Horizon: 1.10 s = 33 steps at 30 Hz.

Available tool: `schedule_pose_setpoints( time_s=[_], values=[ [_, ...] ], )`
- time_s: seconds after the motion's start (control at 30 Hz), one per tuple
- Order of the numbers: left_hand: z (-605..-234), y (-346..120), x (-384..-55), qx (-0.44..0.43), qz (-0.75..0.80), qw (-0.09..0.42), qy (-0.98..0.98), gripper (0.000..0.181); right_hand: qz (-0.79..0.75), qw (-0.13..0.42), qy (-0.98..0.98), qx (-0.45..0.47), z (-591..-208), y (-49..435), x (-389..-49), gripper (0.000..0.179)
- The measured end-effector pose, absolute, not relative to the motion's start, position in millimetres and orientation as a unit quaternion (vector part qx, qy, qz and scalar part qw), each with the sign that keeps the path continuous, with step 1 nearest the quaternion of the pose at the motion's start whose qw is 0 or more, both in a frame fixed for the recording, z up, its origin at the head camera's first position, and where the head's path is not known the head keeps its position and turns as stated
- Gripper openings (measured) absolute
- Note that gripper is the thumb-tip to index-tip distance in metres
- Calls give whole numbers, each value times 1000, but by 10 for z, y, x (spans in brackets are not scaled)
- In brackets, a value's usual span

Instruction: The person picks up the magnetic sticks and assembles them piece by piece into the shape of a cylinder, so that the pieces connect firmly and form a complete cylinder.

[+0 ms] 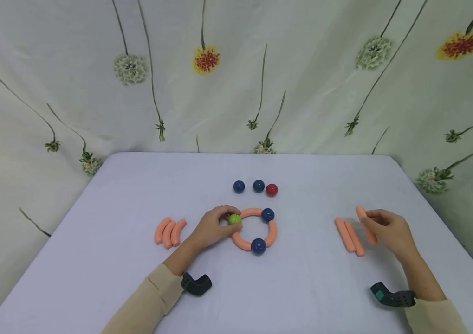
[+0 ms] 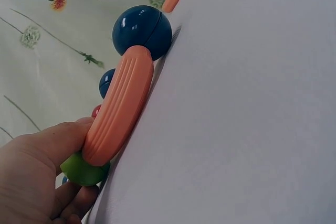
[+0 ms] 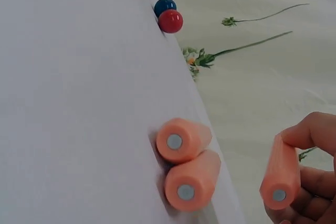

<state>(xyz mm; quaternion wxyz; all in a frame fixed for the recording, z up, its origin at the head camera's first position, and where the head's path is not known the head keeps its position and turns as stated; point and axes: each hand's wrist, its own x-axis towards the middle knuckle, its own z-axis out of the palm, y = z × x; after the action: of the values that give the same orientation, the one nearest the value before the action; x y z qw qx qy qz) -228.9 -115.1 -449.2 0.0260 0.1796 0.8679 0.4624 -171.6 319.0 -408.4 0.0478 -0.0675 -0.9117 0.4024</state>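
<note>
My left hand (image 1: 215, 228) pinches a green ball (image 1: 234, 219) on the left side of a ring on the table. Curved orange rods (image 1: 272, 233) and two blue balls (image 1: 258, 246) form the rest of that ring. Far to the right, my right hand (image 1: 388, 228) grips a straight orange rod (image 1: 366, 225) between thumb and fingers. In the right wrist view a grey metal disc shows in the end of this held rod (image 3: 281, 177). Two more straight orange rods (image 1: 350, 236) lie side by side just left of the right hand.
Left of the ring lie three loose curved orange rods (image 1: 170, 232). Behind it sit two blue balls (image 1: 239, 186) and a red ball (image 1: 271, 189) in a row. A white cloth covers the table (image 1: 303, 287), and a flower-printed curtain (image 1: 311, 69) hangs behind its far edge.
</note>
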Motion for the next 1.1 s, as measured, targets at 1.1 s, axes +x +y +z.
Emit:
schedule_pose_setpoints(
  time_s=[1.1],
  values=[
    [-4489, -1166, -2267, 204, 463, 4, 863, 35, 613, 25, -788, 56, -3853, 2170, -1841, 36]
  ],
)
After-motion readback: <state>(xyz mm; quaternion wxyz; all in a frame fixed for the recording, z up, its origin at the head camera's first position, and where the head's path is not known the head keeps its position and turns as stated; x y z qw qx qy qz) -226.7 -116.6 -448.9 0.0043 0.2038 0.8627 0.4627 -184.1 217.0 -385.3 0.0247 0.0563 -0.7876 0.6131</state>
